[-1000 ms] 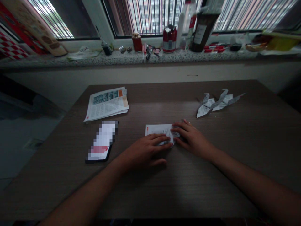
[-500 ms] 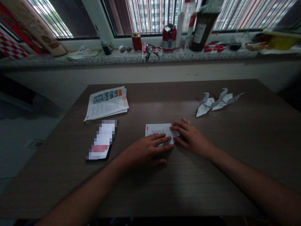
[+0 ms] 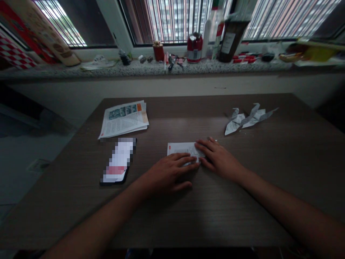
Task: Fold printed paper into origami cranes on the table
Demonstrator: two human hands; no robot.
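Observation:
A small folded sheet of printed paper [image 3: 180,148] lies on the dark wooden table [image 3: 188,216], near its middle. My left hand [image 3: 168,174] rests flat on the sheet's near edge, fingers stretched out over it. My right hand [image 3: 219,158] lies flat on the sheet's right end, fingers pointing left and pressing the paper down. The two hands nearly touch at their fingertips. Most of the sheet's right part is hidden under them.
A phone [image 3: 119,162] lies to the left of my left hand, with a stack of printed pages [image 3: 124,118] behind it. Folded paper figures [image 3: 248,118] sit at the far right. The stone window ledge [image 3: 81,72] beyond carries bottles, a red can [image 3: 194,47] and small items.
Both hands stay pressed on the sheet, with only slight finger shifts. The view has tipped down a little.

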